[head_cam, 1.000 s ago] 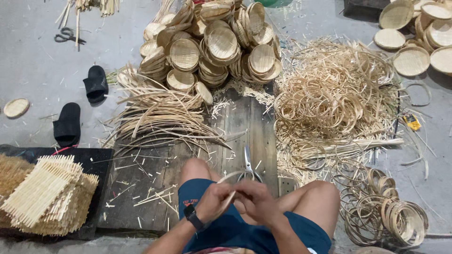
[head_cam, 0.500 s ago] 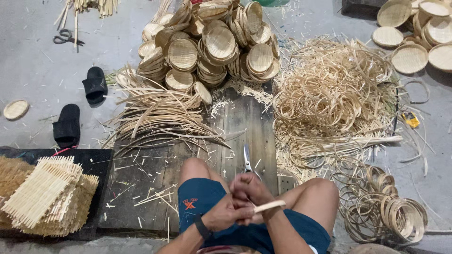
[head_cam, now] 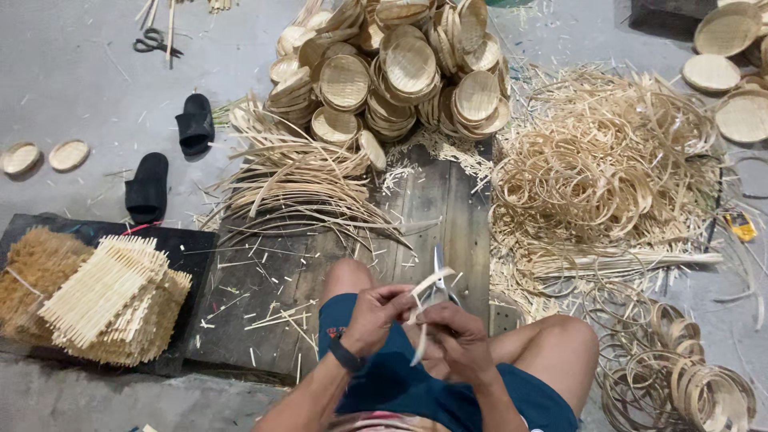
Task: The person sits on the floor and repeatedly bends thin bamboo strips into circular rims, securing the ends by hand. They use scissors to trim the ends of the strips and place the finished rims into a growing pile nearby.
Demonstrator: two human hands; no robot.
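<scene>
Both your left hand [head_cam: 374, 316] and right hand [head_cam: 458, 340] pinch one thin bamboo strip [head_cam: 426, 308] over your lap at six o'clock; bend sharply and it may snap, or catch the scissors [head_cam: 439, 272].

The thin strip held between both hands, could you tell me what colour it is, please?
Pale cream bamboo strip, clearest in the head view.

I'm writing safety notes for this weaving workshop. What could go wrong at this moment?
The scissors point up right beside the left hand and right hand, so a slip could cut the fingers. The thin bamboo strip both hands are bending could snap or leave splinters.
</scene>
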